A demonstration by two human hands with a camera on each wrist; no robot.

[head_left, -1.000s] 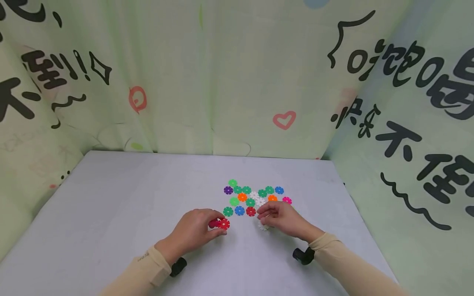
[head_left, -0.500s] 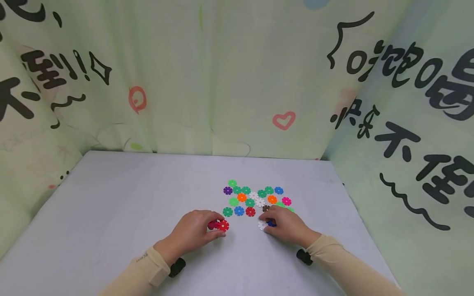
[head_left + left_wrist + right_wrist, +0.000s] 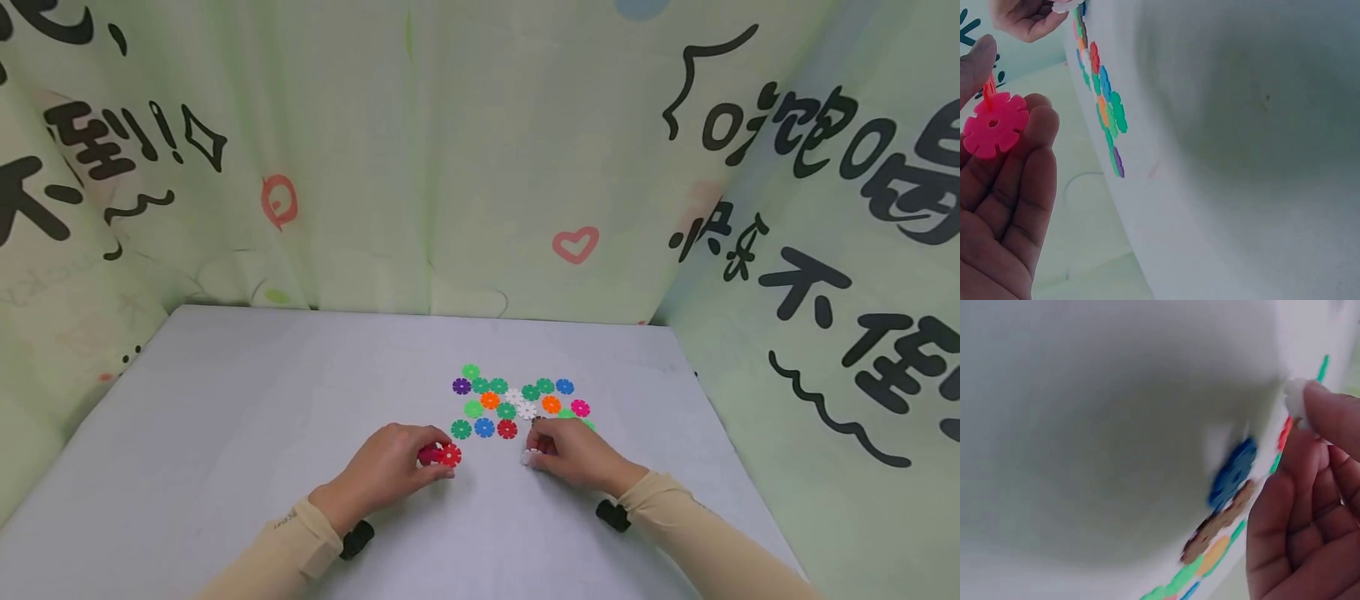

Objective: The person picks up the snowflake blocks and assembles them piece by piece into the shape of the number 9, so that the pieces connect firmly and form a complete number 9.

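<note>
My left hand [image 3: 390,465] pinches a pink notched plastic disc [image 3: 1007,139], with a red notched disc [image 3: 451,455] joined at an angle to it. My right hand [image 3: 581,454] pinches a white notched disc [image 3: 1295,400] between thumb and fingers, just above the table. Beside that hand, in the right wrist view, a dark blue disc [image 3: 1233,474] and a brown disc [image 3: 1217,522] lie on the table. Past both hands spreads a loose group of flat discs, among them a red one [image 3: 507,429], a blue one [image 3: 484,427] and a purple one [image 3: 461,386].
A white table [image 3: 247,400] carries everything. Pale green printed curtain [image 3: 480,167] stands behind it and along both sides. Orange [image 3: 551,404], green [image 3: 461,429] and pink [image 3: 581,407] discs lie near the right hand's far side and the middle.
My right hand has come down slightly and its fingers have closed on the white disc, which lay on the table before. My left hand stays nearly still with its joined discs.
</note>
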